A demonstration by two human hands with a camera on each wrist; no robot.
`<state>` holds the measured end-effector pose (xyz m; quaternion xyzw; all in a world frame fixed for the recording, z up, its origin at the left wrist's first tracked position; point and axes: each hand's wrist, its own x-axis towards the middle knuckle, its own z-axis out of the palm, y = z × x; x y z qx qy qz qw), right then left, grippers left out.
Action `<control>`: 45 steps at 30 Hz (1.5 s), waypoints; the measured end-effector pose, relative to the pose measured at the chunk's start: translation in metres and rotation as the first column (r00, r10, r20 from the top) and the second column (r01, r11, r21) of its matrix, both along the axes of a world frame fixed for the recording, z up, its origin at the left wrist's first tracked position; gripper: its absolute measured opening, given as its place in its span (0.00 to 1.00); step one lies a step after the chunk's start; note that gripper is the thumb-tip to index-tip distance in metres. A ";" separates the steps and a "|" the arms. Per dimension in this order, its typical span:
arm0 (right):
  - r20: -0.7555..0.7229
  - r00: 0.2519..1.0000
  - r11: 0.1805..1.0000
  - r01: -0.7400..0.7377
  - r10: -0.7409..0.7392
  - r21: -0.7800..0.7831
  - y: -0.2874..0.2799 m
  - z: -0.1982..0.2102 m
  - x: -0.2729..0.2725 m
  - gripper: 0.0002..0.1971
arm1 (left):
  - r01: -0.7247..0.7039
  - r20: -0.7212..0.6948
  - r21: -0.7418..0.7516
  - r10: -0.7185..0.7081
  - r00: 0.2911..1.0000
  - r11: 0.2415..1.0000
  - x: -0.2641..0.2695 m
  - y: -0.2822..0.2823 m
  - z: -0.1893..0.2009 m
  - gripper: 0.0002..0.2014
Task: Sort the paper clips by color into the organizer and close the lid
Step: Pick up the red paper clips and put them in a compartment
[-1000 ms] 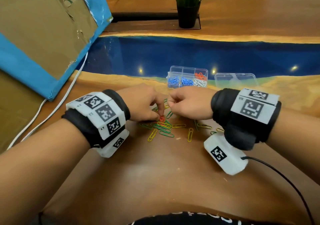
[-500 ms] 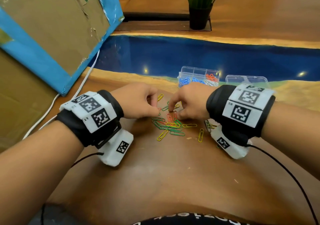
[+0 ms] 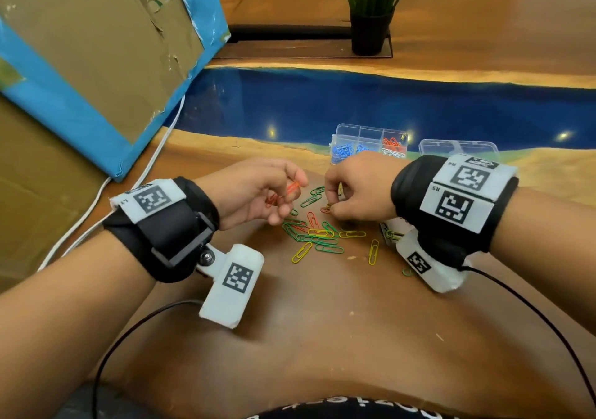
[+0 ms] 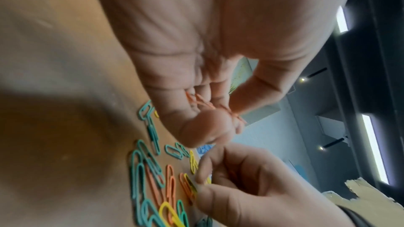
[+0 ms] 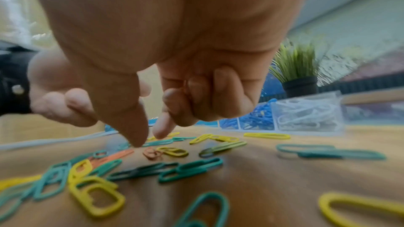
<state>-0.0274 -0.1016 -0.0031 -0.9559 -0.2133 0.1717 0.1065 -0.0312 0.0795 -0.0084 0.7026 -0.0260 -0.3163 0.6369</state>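
Observation:
A loose pile of green, yellow and orange paper clips [image 3: 319,236] lies on the wooden table between my hands. My left hand [image 3: 298,186] is raised just left of the pile. Its thumb and forefinger pinch orange clips [image 3: 292,189], and more orange clips [image 4: 203,103] lie in its palm. My right hand [image 3: 332,206] hovers over the pile's far edge, thumb and forefinger pointing down, tips slightly apart, at an orange clip [image 5: 151,154]. Its other fingers are curled; whether they hold anything is unclear. The clear organizer [image 3: 361,134] behind holds blue, orange and white clips, its lid [image 3: 458,147] open at the right.
A taped cardboard box [image 3: 96,64] leans at the left, with a white cable [image 3: 154,160] below it. A potted plant [image 3: 371,31] stands far back beyond the blue strip [image 3: 354,102]. Black wires [image 3: 516,305] trail from both wrist cameras.
My left hand has lifted off the pile and turned palm-up with orange clips pinched. My right hand stays at the pile, still picking at the clips.

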 end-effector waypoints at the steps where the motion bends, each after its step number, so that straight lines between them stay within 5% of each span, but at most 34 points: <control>1: 0.017 1.000 1.000 -0.010 0.010 -0.019 0.001 -0.001 0.000 0.05 | 0.005 -0.018 -0.014 -0.006 1.000 1.000 0.000 0.000 0.000 0.10; 5: 0.072 0.997 0.997 -0.029 0.034 -0.075 0.008 -0.001 0.001 0.09 | -0.008 -0.101 -0.013 0.006 0.995 1.000 0.000 -0.003 0.002 0.04; 7: 0.086 0.995 0.993 -0.049 0.058 -0.105 0.010 0.000 0.002 0.10 | 0.019 -0.007 0.158 -0.018 1.000 0.987 0.001 -0.004 0.003 0.01; 8: 0.096 0.993 0.991 -0.058 0.070 -0.121 0.011 0.001 0.003 0.10 | 0.050 0.104 0.324 -0.088 0.991 0.945 0.002 -0.004 0.004 0.01; 10: 0.116 0.990 0.987 -0.065 0.082 -0.146 0.013 0.000 0.002 0.12 | 0.082 0.274 0.669 -0.347 0.897 0.739 0.003 -0.005 0.005 0.04; 13: 0.098 0.994 0.990 -0.039 0.053 -0.136 0.014 0.002 0.001 0.14 | 0.037 0.294 0.883 -0.613 0.734 0.468 0.001 -0.010 0.010 0.03; 18: -0.084 0.985 0.984 0.156 -0.149 0.086 0.010 0.007 0.004 0.11 | 0.060 0.250 0.903 -0.637 0.729 0.425 -0.002 -0.009 0.009 0.02; 20: -0.386 0.895 0.880 0.354 -0.222 0.316 0.008 0.008 0.004 0.11 | 0.060 0.242 0.908 -0.635 0.734 0.415 -0.002 -0.005 0.010 0.02; 22: -0.670 0.720 0.668 0.589 -0.180 0.455 0.002 0.009 0.006 0.09 | 0.071 0.217 0.914 -0.631 0.745 0.399 -0.003 -0.001 0.010 0.03; 24: -0.779 0.619 0.516 0.701 -0.098 0.492 -0.003 0.008 0.009 0.09 | 0.087 0.187 0.924 -0.637 0.748 0.373 -0.005 0.003 0.010 0.02; 28: -0.798 0.602 0.425 0.731 -0.032 0.534 -0.005 0.005 0.013 0.08 | 0.046 0.254 0.908 -0.635 0.730 0.416 -0.006 0.004 0.009 0.04; 31: -0.751 0.659 0.493 0.668 -0.044 0.557 0.004 0.002 0.009 0.04 | 0.046 0.281 0.905 -0.677 0.681 0.422 -0.005 -0.003 0.008 0.04; 33: -0.647 0.755 0.647 0.547 -0.108 0.531 0.008 -0.001 0.009 0.09 | 0.056 0.262 0.917 -0.704 0.660 0.394 -0.004 -0.007 0.007 0.06; 37: -0.183 0.961 0.938 0.250 -0.209 0.239 0.014 0.003 0.010 0.08 | 0.037 0.238 0.939 -0.722 0.649 0.343 -0.003 -0.008 0.007 0.04; 39: -0.033 0.978 0.969 0.209 -0.207 0.129 0.019 0.005 0.011 0.00 | 0.032 0.222 0.947 -0.726 0.651 0.318 -0.005 -0.009 0.007 0.03; 45: 0.098 0.988 0.992 0.122 -0.123 0.014 0.039 0.005 0.025 0.09 | 0.018 0.217 0.951 -0.707 0.673 0.309 -0.004 -0.007 0.008 0.09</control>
